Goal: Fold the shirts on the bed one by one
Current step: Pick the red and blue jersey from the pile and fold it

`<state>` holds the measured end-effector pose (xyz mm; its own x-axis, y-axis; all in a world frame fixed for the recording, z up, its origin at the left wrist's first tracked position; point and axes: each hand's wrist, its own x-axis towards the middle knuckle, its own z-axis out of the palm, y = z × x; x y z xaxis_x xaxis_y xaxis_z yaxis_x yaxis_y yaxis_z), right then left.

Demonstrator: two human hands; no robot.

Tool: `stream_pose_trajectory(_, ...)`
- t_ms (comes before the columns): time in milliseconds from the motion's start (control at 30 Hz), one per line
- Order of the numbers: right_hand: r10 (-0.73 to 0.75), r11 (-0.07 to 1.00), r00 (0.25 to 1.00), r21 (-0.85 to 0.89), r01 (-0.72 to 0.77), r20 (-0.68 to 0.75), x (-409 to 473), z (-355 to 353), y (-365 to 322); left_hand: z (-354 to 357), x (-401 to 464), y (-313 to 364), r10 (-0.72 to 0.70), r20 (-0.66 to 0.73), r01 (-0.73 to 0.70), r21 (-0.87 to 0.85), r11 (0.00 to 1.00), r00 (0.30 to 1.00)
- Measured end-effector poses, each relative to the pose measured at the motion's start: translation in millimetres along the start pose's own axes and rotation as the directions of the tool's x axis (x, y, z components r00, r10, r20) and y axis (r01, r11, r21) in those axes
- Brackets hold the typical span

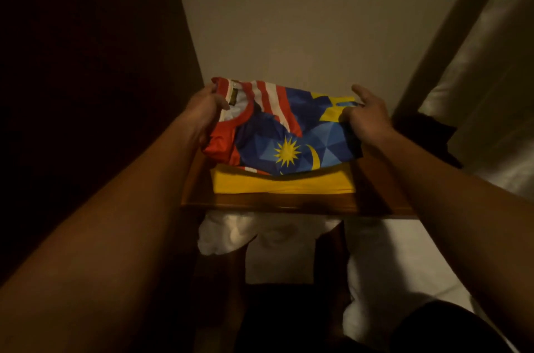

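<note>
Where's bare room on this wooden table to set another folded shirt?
Little. The flag-print shirt, held by the left hand and right hand, sits on the yellow shirt and fills the middle. Bare wood of the table shows only as a front strip and a narrow strip right of the stack, bordered by dark cloth.

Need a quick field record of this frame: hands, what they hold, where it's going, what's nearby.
left hand: grips the red collar end of the flag-print shirt
right hand: grips the shirt's yellow and blue end, thumb raised
shirt state: folded, held at both ends
beneath it: folded yellow shirt, its near edge showing
surface: dark wooden table against a plain wall
under the table: white cloth
right of table: dark garment, curtain behind it
lighting: dim
</note>
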<state>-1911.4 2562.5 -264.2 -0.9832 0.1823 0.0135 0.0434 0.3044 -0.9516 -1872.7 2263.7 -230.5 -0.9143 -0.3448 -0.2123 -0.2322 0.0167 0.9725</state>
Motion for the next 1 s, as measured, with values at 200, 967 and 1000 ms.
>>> stream_pose_trajectory(200,0.260,0.957,0.963,-0.151,-0.248,0.070,0,17,98,-5,10,-94,-0.254,-0.038,0.255,0.284,0.925,0.966)
stream_pose_trajectory(967,-0.347,0.360,0.893,-0.838,0.409,0.287,-61,33,109,21,-36,-154,0.301,0.376,-0.416,0.906,0.080,0.876)
stream_pose_trajectory(1000,-0.319,0.330,0.883,-0.833,0.445,0.345,-65,36,115,20,-36,-164,0.224,0.408,-0.429,0.902,0.053,0.885)
